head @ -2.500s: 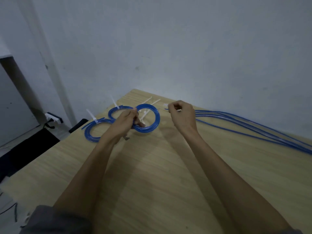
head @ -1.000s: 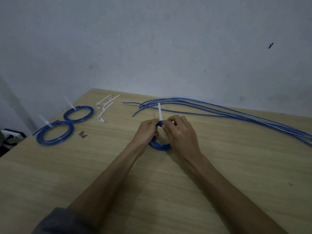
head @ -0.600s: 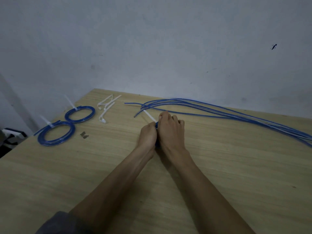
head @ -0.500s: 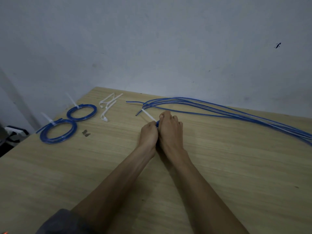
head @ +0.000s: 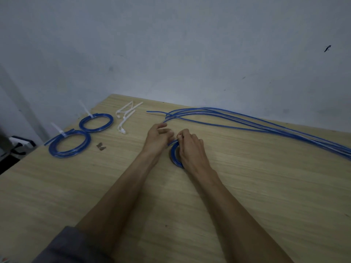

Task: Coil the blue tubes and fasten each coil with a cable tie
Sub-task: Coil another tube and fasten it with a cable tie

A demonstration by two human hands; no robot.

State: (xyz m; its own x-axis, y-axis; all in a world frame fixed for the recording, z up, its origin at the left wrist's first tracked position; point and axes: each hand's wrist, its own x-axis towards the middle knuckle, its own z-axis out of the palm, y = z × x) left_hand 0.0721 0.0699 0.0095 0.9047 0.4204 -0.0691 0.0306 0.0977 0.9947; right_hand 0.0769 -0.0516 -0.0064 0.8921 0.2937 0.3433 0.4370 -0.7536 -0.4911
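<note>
The right hand (head: 191,149) grips the top of a small blue coil (head: 174,154) with curled fingers; the coil lies on the wooden table (head: 247,196) and the hand hides most of it. The left hand (head: 157,138) is just beside it, its fingers loosely spread and holding nothing that can be seen. Loose blue tubes (head: 247,122) lie behind the hands and run to the right. At the left are two tied coils (head: 69,144), and spare white cable ties (head: 124,118) lie near them
</note>
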